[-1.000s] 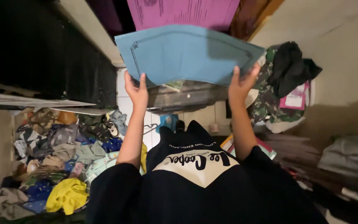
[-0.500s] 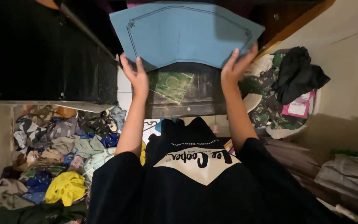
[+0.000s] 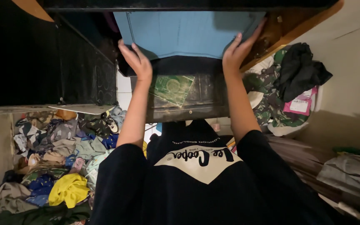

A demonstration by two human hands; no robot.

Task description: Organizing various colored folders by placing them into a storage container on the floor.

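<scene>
Blue folder held up by both hands above an open dark drawer.

The blue folder [image 3: 188,33] spans between the two grips, its top edge hidden under a dark ledge. The left hand [image 3: 136,62] pinches its lower left corner, the right hand [image 3: 236,50] clasps its lower right edge, fingers stretched up along it; both are closed on the folder. Just below lies a green patterned booklet [image 3: 172,88] inside the drawer [image 3: 205,102]. A heap of clothes [image 3: 55,162] covers the floor at left; camouflage fabric [image 3: 267,100] lies at right.
</scene>
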